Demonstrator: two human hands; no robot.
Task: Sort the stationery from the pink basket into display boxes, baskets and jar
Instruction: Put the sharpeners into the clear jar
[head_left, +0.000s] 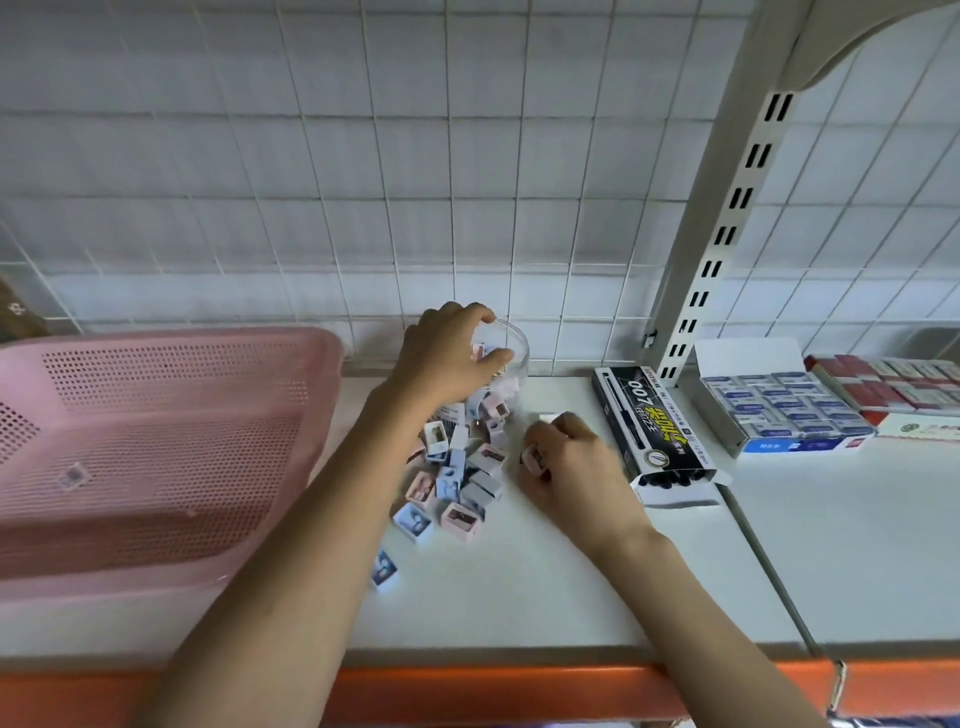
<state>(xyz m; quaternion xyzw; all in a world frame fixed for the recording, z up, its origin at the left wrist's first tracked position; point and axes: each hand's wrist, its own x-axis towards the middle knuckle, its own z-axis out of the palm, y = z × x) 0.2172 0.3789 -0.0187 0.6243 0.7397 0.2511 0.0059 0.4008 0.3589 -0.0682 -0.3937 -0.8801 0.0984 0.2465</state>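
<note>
A clear plastic jar (511, 358) stands at the back of the white shelf, part filled with small pink and blue sharpeners. My left hand (449, 353) hovers over the jar's mouth, its fingers curled round a small sharpener (478, 351). More loose sharpeners (457, 483) lie in a heap in front of the jar. My right hand (566, 467) rests on the shelf just right of the heap and grips several sharpeners, a pink one (532, 460) showing between the fingers. The pink basket (156, 441) sits at the left.
A black display box of pens (652, 426) lies open right of my right hand. Behind it stands a box of blue erasers (779, 410), with red boxes (883, 384) beyond. A white slotted upright (727, 218) rises at the back. The shelf's orange front edge (493, 691) runs below.
</note>
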